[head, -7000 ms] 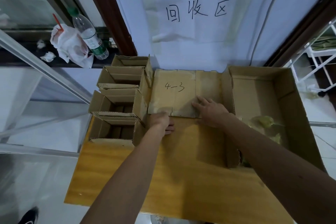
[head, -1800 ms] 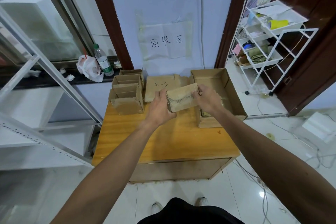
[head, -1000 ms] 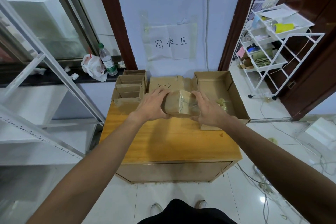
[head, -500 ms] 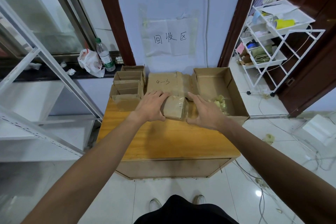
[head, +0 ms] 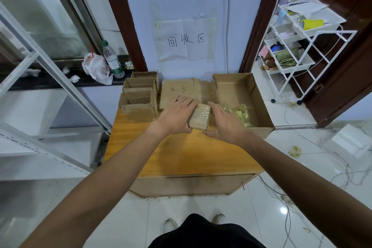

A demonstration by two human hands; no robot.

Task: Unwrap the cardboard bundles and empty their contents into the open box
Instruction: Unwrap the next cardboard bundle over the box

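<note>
A small cardboard bundle [head: 200, 117] wrapped in clear tape lies on the wooden table [head: 181, 153], just left of the open box [head: 259, 102]. My left hand [head: 177, 116] holds its left side, fingers laid over the top edge and thumb at the near corner. My right hand [head: 225, 125] presses against its right side with straight fingers. Pale yellow scraps [head: 240, 112] lie in the near part of the open box.
A flat cardboard piece marked "4-3" [head: 177, 88] lies behind the bundle. Several small open cartons [head: 138, 96] stand at the table's back left. A water bottle [head: 112, 60] and a plastic bag [head: 94, 66] sit on the sill. A white wire rack [head: 298, 46] stands right.
Both hands have lowered the bundle from mid-air onto the table beside the open box. It now lies end-on, with a hand on either side.
</note>
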